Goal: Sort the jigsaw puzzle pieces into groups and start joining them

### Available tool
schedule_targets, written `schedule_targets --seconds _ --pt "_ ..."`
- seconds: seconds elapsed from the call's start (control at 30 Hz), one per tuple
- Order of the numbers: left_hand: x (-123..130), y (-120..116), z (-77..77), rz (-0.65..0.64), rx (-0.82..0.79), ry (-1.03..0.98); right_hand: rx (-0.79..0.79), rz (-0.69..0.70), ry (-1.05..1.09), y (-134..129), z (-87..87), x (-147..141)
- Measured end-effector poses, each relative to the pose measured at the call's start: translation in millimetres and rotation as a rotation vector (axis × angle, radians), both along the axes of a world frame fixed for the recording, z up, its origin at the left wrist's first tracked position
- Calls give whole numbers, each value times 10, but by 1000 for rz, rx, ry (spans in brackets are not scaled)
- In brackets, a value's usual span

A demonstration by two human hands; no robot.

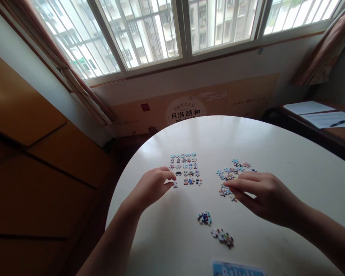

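Jigsaw pieces in several groups on white, round-edged desk [166, 237]. Left of centre: sorted jigsaw pieces [191, 173] in five rough rows, most pieces set apart from their neighbours, topmost row closest-packed. Left grip [151, 188] at near left corner of these rows, thumb and forefinger curved toward each other, a single piece [175, 184] right at the thumb tip; cannot tell whether pinched, touched or merely beside. To the right, well apart from the rows: loose spread of unsorted pieces [226, 177], some overlapping. Right grip [264, 191] low over its near right side, forefinger reaching in among the pieces, thumb tucked below; cannot tell if closed on any. Nearer the camera, between the forearms: small dark-and-blue heap [205, 217], then paler mixed heap [223, 237] just beyond it toward the near edge. At bottom of view, partly cut off: blue printed packet or card [237, 269], white lettering, wording incomplete. Far right, off the desk: white papers [319, 119] with dark pen [338, 123] on top.
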State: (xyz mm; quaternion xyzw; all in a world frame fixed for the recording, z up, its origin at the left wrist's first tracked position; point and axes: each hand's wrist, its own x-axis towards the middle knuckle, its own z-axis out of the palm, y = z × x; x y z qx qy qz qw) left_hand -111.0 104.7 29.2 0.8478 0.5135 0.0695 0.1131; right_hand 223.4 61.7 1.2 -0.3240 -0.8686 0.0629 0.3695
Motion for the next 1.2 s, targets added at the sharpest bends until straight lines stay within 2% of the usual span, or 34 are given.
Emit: schedule_targets --seconds 0.2,0.67,0.9,1.03,1.13,1.2 --pt "51 -22 17 0 -92 67 -14 12 -21 -7 7 -1" --pt "88 91 -204 -38 -7 -1 -48 49 -99 -37 37 -21" --pt "157 75 -160 -54 17 -15 -131 129 -233 -62 85 -64" --pt "290 -90 -82 -142 64 -74 -227 208 -331 -124 112 -114" --pt "426 -244 -43 -313 -18 -71 -284 243 -396 -180 123 -160" --pt "502 -314 -29 -383 -73 -33 -306 258 -426 -210 126 -198"
